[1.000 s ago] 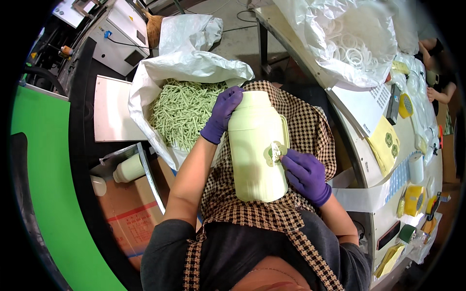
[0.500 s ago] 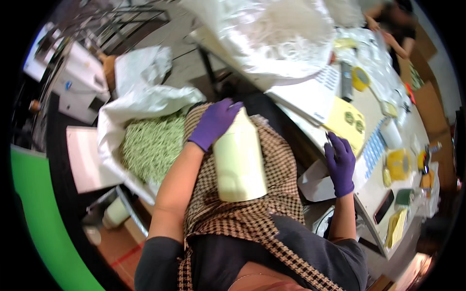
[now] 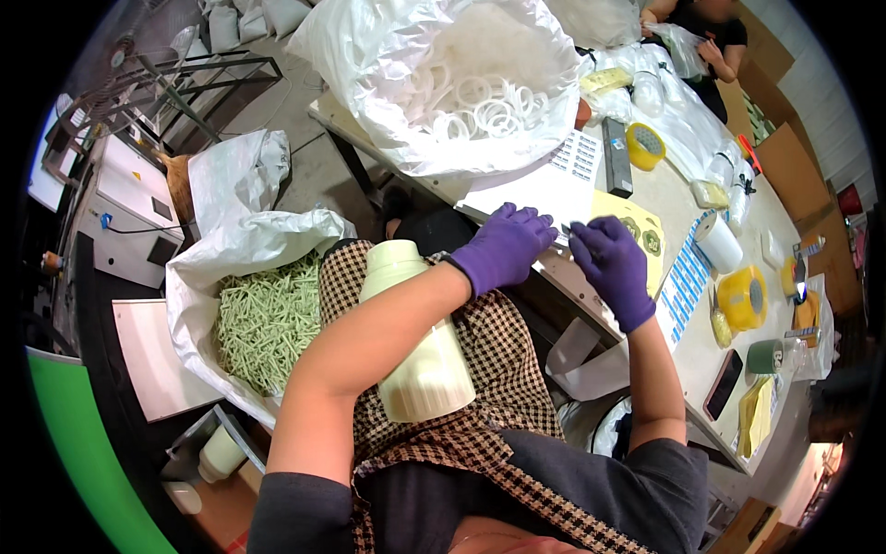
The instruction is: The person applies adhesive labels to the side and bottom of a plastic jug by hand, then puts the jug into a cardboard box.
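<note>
A pale cream-green bottle (image 3: 432,369) lies across my lap on the checked apron, with my left forearm crossing over it. My left hand (image 3: 503,247), in a purple glove, rests with fingers stretched out at the near edge of a stack of white label sheets (image 3: 540,189). Beside it is my purple-gloved right hand (image 3: 614,272), its fingers closed in a pinch around something small and dark at the sheets' edge, too small to name. A yellow printed sheet (image 3: 651,222) lies just beyond the right hand.
A white bag of white rings (image 3: 369,92) stands on the table. At left is a sack of green sticks (image 3: 268,319). On the table are tape rolls (image 3: 741,297), a phone (image 3: 728,384) and a blue label strip (image 3: 685,300). Another person's hands (image 3: 709,54) hold plastic.
My left hand has left the bottle and reached right to the label sheets. The right hand has moved slightly up and left, toward it. The bottle stays on my lap.
</note>
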`<state>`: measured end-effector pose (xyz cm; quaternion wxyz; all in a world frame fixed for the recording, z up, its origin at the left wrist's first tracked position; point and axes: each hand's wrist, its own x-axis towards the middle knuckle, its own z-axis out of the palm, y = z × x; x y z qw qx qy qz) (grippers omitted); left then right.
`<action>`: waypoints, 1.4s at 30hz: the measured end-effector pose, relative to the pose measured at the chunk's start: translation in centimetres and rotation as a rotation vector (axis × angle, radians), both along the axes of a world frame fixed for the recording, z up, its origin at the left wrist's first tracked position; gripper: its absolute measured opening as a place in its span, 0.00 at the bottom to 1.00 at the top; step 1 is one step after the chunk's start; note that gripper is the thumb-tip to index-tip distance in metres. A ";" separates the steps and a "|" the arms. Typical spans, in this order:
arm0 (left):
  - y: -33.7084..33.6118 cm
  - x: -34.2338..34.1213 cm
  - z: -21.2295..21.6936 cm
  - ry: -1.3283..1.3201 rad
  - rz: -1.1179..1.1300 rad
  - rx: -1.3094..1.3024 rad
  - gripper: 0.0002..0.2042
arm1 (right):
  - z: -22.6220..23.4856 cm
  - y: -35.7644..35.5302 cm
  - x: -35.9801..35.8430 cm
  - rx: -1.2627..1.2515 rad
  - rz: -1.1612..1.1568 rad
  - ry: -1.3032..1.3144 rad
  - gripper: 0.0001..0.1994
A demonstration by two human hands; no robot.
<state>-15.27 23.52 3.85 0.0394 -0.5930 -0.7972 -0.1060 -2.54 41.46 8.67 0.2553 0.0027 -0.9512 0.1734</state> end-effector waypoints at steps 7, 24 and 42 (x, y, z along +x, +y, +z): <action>-0.1 0.2 -0.4 -0.032 0.002 0.013 0.21 | -3.9 0.4 2.6 -0.039 -0.126 -0.041 0.10; -0.1 0.1 -0.3 -0.110 0.005 0.015 0.22 | -4.9 -1.3 1.2 0.224 -0.291 -0.010 0.07; -0.2 -2.0 1.1 -0.415 -0.076 0.005 0.22 | -5.8 3.0 0.0 -0.638 -0.002 -0.197 0.18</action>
